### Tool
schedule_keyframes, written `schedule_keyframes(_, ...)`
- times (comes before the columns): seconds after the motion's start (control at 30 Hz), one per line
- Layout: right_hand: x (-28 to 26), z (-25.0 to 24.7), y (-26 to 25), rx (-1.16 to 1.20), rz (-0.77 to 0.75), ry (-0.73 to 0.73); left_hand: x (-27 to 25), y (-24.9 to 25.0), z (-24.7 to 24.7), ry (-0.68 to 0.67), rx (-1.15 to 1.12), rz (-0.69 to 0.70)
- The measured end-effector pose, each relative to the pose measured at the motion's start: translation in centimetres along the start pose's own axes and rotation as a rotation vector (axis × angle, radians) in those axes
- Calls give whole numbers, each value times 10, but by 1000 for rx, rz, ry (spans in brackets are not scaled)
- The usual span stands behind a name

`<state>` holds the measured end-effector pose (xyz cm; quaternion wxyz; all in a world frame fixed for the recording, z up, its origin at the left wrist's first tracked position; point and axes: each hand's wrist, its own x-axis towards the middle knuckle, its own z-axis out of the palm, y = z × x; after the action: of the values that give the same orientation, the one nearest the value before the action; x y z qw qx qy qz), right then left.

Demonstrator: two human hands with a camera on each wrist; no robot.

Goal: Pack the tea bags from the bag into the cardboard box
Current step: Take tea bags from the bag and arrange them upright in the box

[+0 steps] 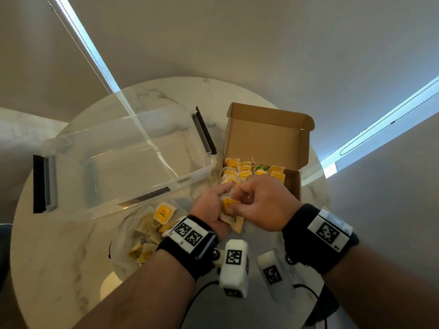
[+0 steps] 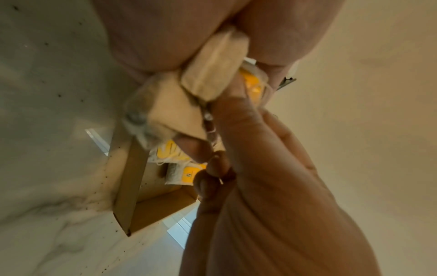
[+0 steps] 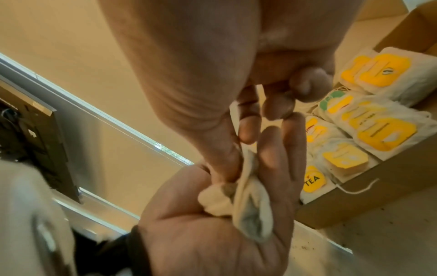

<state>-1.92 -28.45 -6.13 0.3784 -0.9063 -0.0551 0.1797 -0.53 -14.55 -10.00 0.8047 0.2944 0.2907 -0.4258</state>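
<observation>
Marble table (image 1: 59, 245): cardboard box (image 1: 293, 184) partly filled; left hand (image 1: 210, 207) cups tea bags (image 1: 229, 205), right hand (image 1: 261, 203) pinches one; clear bag (image 1: 142, 236) holds more.

A round white marble counter (image 1: 59, 257) carries a large clear plastic bin (image 1: 123, 162) lying left of centre, with 2 black latch handles, 1 at its left end (image 1: 39, 184) and 1 at its right end (image 1: 205, 131). Beaded blind cords (image 1: 83, 51) hang against beige blinds behind, with bright window strips (image 1: 380, 124) showing.
</observation>
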Motion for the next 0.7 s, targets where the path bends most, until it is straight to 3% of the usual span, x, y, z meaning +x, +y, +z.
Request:
schedule_keyframes(0.17,-16,-33,12,212,44,63,6,-3,-3,193,71,32)
schedule_keyframes(0.3,-17,-65,44,138,173,177,8,-5,-3,256,104,24)
schedule_keyframes(0.43,-8,-76,71,26,326,55,8,-6,-3,261,127,14)
schedule_keyframes(0.57,1,-69,81,-112,365,-96,7,-5,-3,272,135,10)
schedule_keyframes(0.7,14,-53,83,-214,431,-140,5,-5,-2,272,119,11)
